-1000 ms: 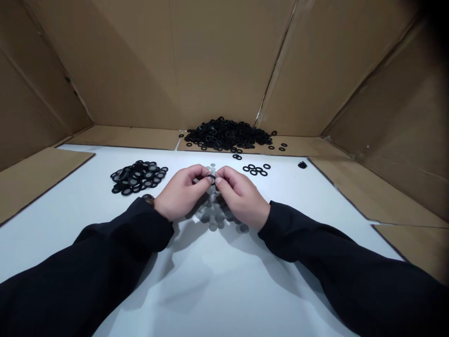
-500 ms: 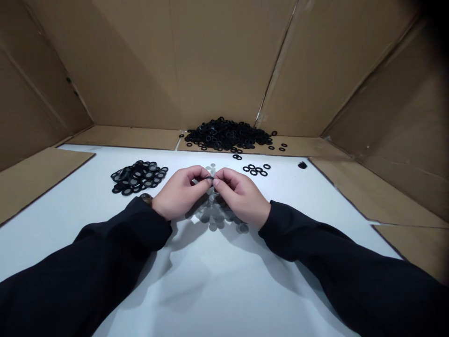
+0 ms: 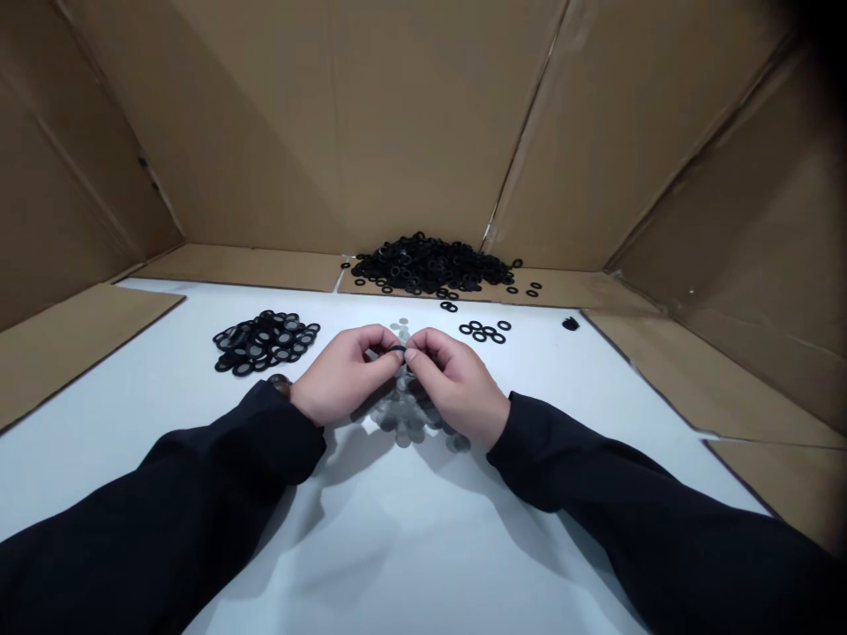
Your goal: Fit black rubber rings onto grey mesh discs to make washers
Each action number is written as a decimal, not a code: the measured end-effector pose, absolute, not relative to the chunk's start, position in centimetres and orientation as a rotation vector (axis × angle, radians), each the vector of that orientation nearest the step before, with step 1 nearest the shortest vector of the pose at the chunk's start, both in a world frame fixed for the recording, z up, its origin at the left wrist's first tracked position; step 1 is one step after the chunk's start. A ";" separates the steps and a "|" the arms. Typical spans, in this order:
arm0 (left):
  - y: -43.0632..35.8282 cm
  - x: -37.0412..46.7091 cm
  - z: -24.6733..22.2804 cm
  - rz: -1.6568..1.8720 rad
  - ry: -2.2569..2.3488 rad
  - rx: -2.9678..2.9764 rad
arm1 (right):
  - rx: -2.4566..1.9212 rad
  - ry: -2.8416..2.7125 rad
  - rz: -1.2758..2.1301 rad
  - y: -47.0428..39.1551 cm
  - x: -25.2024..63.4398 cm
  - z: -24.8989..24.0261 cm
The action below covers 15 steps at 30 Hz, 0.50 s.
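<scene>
Thumb and fingers of my left hand point(image 3: 345, 370) pinch one side of a small black rubber ring point(image 3: 398, 348). My right hand point(image 3: 458, 377) grips the same ring from the other side, so the fingertips nearly meet; most of the ring is hidden behind them. Whether a disc sits inside it I cannot tell. Beneath and between the hands lie several loose grey mesh discs point(image 3: 402, 423), partly covered by the hands. Left of my left hand is a heap of black rings with grey discs in them point(image 3: 265, 342).
A large pile of black rings point(image 3: 430, 265) rests on cardboard at the back wall. Several separate rings point(image 3: 488, 332) lie right of the hands, with a small black lump point(image 3: 570, 324) farther right. Cardboard walls point(image 3: 423, 115) surround the white table point(image 3: 423, 547).
The whole view has shifted slightly, so things appear a little lower. Both hands keep their pinch on the ring, with hardly any finger movement visible.
</scene>
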<state>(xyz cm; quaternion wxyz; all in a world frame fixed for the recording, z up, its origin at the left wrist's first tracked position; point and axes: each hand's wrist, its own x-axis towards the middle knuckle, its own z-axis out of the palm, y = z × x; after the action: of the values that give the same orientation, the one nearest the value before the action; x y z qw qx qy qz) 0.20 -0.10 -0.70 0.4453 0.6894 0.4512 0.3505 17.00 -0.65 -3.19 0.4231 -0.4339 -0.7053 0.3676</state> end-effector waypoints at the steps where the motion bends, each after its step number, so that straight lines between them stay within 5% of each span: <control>1: -0.1 0.2 -0.7 0.882 1.126 1.710 | -1.080 -1.767 0.937 -0.6 17.0 -3.2; 15: -0.3 0.6 -0.5 0.959 1.167 1.798 | -1.104 -1.856 0.784 -0.7 17.0 -2.8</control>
<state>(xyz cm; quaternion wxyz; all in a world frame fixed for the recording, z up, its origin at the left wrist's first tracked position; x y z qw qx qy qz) 0.57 -0.30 -0.50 0.3863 0.7063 0.4582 0.3767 17.00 -0.67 -2.79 0.4095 -0.4384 -0.7370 0.3113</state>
